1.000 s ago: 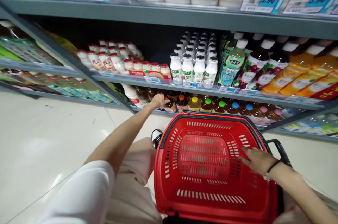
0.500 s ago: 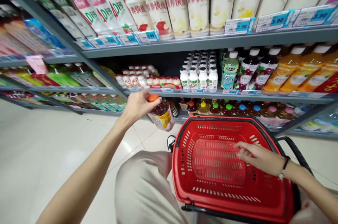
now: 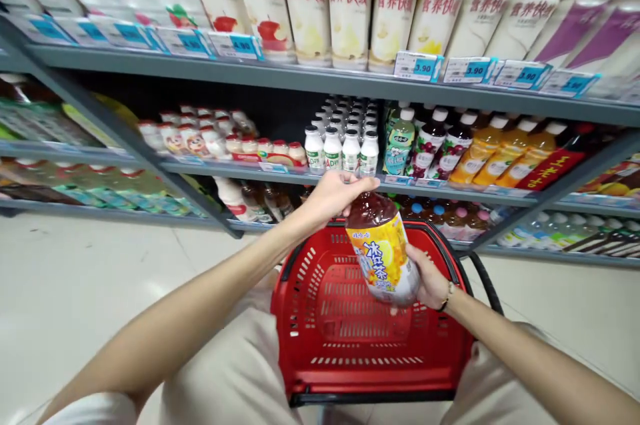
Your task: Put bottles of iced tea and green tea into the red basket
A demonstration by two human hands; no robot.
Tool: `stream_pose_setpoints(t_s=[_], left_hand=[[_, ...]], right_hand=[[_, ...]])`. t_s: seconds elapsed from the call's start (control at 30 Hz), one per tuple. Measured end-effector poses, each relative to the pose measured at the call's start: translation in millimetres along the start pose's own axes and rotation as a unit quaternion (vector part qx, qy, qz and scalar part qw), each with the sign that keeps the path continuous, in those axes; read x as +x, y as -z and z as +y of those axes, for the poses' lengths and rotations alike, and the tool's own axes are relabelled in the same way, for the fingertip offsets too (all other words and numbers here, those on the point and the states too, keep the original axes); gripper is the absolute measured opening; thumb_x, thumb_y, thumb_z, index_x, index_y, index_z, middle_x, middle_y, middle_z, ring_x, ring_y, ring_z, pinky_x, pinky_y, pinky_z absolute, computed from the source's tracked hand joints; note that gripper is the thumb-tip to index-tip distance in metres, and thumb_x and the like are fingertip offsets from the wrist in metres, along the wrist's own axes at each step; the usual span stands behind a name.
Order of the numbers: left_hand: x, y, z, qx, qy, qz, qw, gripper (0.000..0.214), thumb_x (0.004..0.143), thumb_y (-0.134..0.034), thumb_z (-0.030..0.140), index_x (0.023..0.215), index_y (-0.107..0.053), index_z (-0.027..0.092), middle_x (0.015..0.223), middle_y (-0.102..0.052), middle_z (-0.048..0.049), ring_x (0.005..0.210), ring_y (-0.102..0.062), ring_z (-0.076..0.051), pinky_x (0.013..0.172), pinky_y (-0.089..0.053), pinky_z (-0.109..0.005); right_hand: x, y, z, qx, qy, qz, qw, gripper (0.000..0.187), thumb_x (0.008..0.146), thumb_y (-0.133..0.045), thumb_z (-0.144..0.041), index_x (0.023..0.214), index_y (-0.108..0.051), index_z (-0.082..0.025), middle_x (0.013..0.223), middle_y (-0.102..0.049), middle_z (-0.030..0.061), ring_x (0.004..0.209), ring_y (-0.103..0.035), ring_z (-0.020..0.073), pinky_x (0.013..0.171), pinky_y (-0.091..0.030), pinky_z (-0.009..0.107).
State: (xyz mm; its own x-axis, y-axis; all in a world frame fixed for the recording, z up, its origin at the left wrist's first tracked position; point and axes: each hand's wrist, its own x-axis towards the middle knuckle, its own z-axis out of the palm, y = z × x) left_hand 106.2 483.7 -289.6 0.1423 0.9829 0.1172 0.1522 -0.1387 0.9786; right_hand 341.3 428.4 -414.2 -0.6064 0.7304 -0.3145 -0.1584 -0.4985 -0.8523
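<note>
A bottle of iced tea (image 3: pixel 383 251) with dark brown contents and a yellow label is tilted above the red shopping basket (image 3: pixel 320 375). My left hand (image 3: pixel 340 195) is closed round its neck and covers the cap. My right hand (image 3: pixel 429 278) grips the bottle's lower right side, its fingers partly hidden behind the bottle. Below the bottle, the slotted floor of the basket shows. The basket sits between my knees.
Ahead stands a grey shelf (image 3: pixel 240 78) with tall white drink bottles (image 3: pixel 350 11) on top. On the middle level are small white bottles (image 3: pixel 333 148) and orange juice bottles (image 3: pixel 480 151). The black basket handle (image 3: pixel 484 278) sticks out right.
My left hand has carried the bottle rightward from beside the basket to above it. My right hand has come up from inside the basket and taken hold of the bottle's side. The view has shifted right.
</note>
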Motion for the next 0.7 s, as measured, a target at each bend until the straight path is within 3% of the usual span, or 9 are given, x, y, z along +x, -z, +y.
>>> stream_pose_setpoints(t_s=[0.07,0.13,0.2,0.3,0.33,0.4,0.53,0.7], left_hand=[[9,-10.3,-21,-0.045,0.014,-0.017,0.999,0.05,0.075,-0.085,0.051,0.062,-0.049,0.019,0.043,-0.038,0.0087,0.038,-0.03,-0.003,0.043,-0.021,-0.019],[11,-10.8,-38,-0.083,0.01,-0.041,0.996,0.044,0.078,-0.083,0.053,0.072,-0.057,0.018,0.049,-0.042,0.0085,0.042,-0.032,-0.004,0.045,-0.022,-0.02],[8,-6.4,-50,-0.097,-0.013,-0.053,0.994,0.038,0.081,-0.081,0.052,0.088,-0.068,0.017,0.062,-0.058,0.0043,0.05,-0.045,-0.006,0.049,-0.032,-0.02],[3,-1.9,-61,-0.087,-0.056,-0.083,0.991,0.04,0.079,-0.084,0.043,0.109,-0.074,0.019,0.107,-0.077,-0.0057,0.093,-0.071,-0.015,0.083,-0.057,-0.028],[2,-2.3,-65,-0.087,-0.057,-0.104,0.989,0.045,0.076,-0.086,0.04,0.115,-0.074,0.02,0.122,-0.076,-0.0077,0.109,-0.072,-0.02,0.095,-0.058,-0.034],[2,-5.8,-71,-0.105,-0.037,-0.136,0.984,0.06,0.072,-0.089,0.038,0.127,-0.071,0.022,0.138,-0.072,-0.0106,0.125,-0.069,-0.027,0.105,-0.058,-0.042],[-3,-14.7,-81,-0.15,-0.028,-0.131,0.979,0.07,0.074,-0.09,0.038,0.137,-0.066,0.019,0.142,-0.07,-0.0146,0.121,-0.073,-0.029,0.101,-0.063,-0.046],[-26,-17.7,-75,-0.086,-0.102,-0.114,0.985,0.082,0.07,-0.093,0.031,0.144,-0.06,0.017,0.136,-0.073,-0.0157,0.112,-0.077,-0.029,0.099,-0.064,-0.044]], right_hand=[[1,7,7,0.018,-0.022,0.039,0.999,0.087,0.084,-0.062,-0.08,0.144,-0.059,-0.017,0.118,-0.078,0.0194,0.1,-0.078,0.0366,0.064,-0.065,0.046],[2,9,8,0.058,-0.011,0.077,0.995,0.081,0.087,-0.061,-0.077,0.141,-0.062,-0.017,0.116,-0.079,0.0178,0.103,-0.078,0.0347,0.078,-0.066,0.049],[4,4,5,0.098,0.006,0.092,0.991,0.08,0.085,-0.065,-0.076,0.138,-0.064,-0.016,0.117,-0.079,0.0172,0.109,-0.076,0.0341,0.093,-0.063,0.051],[3,-9,-6,0.142,0.007,0.067,0.988,0.084,0.081,-0.067,-0.077,0.137,-0.064,-0.015,0.122,-0.077,0.0179,0.118,-0.073,0.0357,0.105,-0.057,0.054],[3,-14,-9,0.149,0.004,0.056,0.987,0.085,0.081,-0.067,-0.077,0.138,-0.063,-0.015,0.123,-0.077,0.018,0.119,-0.072,0.0361,0.106,-0.055,0.055],[2,-20,-13,0.152,-0.004,0.047,0.987,0.086,0.079,-0.068,-0.078,0.138,-0.062,-0.016,0.122,-0.077,0.0177,0.119,-0.072,0.0366,0.107,-0.054,0.056],[5,-22,-13,0.132,-0.022,0.065,0.989,0.086,0.077,-0.067,-0.078,0.136,-0.063,-0.015,0.12,-0.077,0.0177,0.118,-0.072,0.0375,0.107,-0.053,0.057],[13,-14,-2,0.053,-0.04,0.075,0.995,0.083,0.071,-0.067,-0.081,0.125,-0.071,-0.017,0.119,-0.078,0.0174,0.116,-0.072,0.0385,0.105,-0.054,0.056]])
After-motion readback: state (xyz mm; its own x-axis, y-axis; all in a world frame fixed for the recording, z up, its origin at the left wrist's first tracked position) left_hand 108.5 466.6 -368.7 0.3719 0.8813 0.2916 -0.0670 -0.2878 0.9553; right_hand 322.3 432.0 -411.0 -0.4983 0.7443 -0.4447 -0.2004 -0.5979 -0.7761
